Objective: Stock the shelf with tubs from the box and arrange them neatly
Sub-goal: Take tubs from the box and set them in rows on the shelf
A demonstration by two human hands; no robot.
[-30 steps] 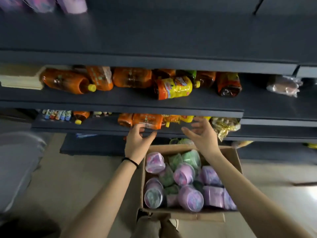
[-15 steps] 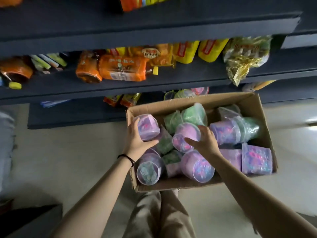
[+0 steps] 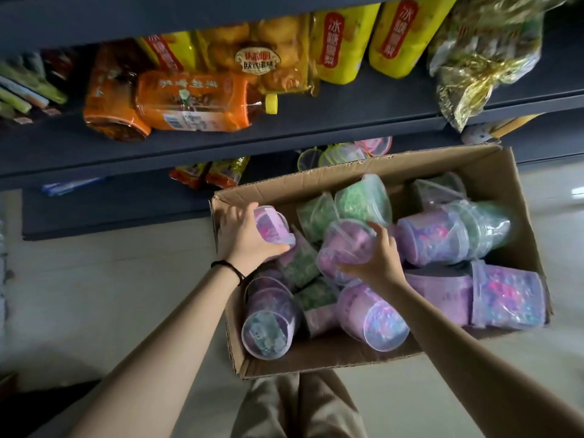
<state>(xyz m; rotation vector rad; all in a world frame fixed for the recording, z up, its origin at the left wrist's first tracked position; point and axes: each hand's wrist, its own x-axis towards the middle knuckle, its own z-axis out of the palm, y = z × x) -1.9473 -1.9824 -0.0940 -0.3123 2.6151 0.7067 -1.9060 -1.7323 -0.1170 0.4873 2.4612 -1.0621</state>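
An open cardboard box [image 3: 392, 167] sits on the floor in front of the dark shelf unit [image 3: 284, 134]. Several purple and green clear-lidded tubs lie jumbled inside it. My left hand [image 3: 245, 237] is wrapped around a purple tub [image 3: 273, 226] at the box's left end. My right hand [image 3: 377, 259] grips another purple tub [image 3: 343, 248] in the box's middle. A few tubs [image 3: 344, 151] stand on the lowest shelf behind the box.
Orange bottles [image 3: 189, 101] and yellow packs [image 3: 344, 36] lie on the shelf above. A gold-wrapped bag [image 3: 477, 64] hangs over its edge at the right. Small snack packets [image 3: 210, 173] sit on the lowest shelf. My legs [image 3: 300, 406] are below the box on the pale floor.
Both hands came down from the shelf into the box. Each has closed around a purple tub, and the view has tilted down and come closer.
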